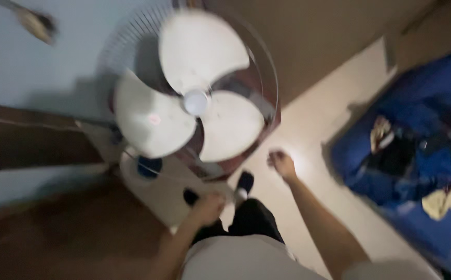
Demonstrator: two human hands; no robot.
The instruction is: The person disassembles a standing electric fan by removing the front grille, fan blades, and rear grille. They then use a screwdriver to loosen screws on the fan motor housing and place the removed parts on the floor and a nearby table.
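Just left hand (208, 207) on fan base (155, 194)

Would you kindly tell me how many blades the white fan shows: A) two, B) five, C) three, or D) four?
C: the fan shows three broad white blades around its hub, with the left hand resting on its base.

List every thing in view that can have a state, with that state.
Fan: front grille off, three white blades bare, rear grille in place.
Fan base: on the floor, left hand on it.
Left hand: resting on the base.
Right hand: loosely closed, holding nothing.
Blue bedding: rumpled, clothes strewn on it.
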